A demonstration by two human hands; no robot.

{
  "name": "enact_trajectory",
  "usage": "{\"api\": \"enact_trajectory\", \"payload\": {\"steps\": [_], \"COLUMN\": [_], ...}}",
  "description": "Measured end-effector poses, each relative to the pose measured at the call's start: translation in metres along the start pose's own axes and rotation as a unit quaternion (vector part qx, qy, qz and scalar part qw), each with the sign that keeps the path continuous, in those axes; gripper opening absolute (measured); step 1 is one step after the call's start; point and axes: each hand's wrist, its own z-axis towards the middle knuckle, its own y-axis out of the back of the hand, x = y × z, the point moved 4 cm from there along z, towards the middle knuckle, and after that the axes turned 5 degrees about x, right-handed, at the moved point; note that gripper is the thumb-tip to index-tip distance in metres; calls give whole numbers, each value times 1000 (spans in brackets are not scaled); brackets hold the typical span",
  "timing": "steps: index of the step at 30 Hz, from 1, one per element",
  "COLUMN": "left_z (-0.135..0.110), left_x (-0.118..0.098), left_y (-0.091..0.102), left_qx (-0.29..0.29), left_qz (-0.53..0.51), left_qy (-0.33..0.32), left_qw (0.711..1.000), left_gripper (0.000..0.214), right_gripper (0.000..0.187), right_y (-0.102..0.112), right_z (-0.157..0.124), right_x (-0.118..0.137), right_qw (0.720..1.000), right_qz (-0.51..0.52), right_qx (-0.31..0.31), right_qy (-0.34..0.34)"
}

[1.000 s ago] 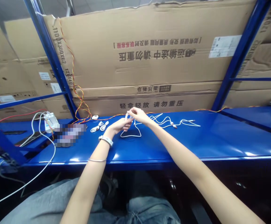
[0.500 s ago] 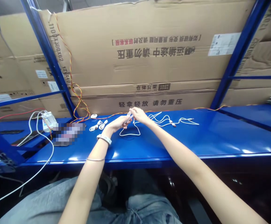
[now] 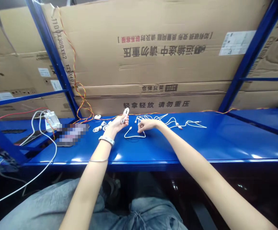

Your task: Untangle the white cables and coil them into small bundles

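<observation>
My left hand (image 3: 118,123) is raised above the blue bench and is shut on a small loop of white cable (image 3: 126,115) that stands up from its fingers. My right hand (image 3: 147,125) is low over the bench, its curled fingers at a long white cable (image 3: 134,137) and apparently holding nothing. That cable forms a loop on the bench, with a small plug end (image 3: 131,127) near its left side. More white cable (image 3: 172,123) winds away to the right of my right hand.
Two small white cable coils (image 3: 99,127) lie left of my left hand. Further left are a white power adapter (image 3: 51,121) with cables and a pixelated object (image 3: 72,134). A yellow-orange twisted wire (image 3: 81,103) runs along the bench back, before large cardboard boxes in a blue rack.
My hands were close together at the cable and have moved apart. My left hand has moved left with the white cable, and my right hand has dropped toward the bench.
</observation>
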Motion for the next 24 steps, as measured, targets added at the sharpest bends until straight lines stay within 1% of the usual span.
{"api": "enact_trajectory", "payload": {"steps": [3,6,9,13,19,24], "left_z": [2,3,3,4,5,5], "left_x": [1,1,2,2,4,4], "left_y": [2,4,5,5,7,6], "left_qx": [-5,-11,-15,-15,-14,-19], "left_qz": [-6,-5,0,17,44,59], "left_qy": [2,4,6,3,2,-2], "left_qw": [1000,1000,1000,1000,999,998], "left_gripper": [24,23,22,23,25,24], "right_gripper": [25,19,15,13,11,13], "right_y": [0,-1,-1,0,4,2], "right_z": [0,-1,-2,-4,-10,-11], "right_x": [-1,-1,0,5,15,20], "right_qw": [1000,999,999,1000,992,990], "right_qz": [-7,5,12,-8,-85,-119], "right_qx": [13,31,32,14,-48,-42], "right_qy": [-11,-4,2,-25,-76,-70]}}
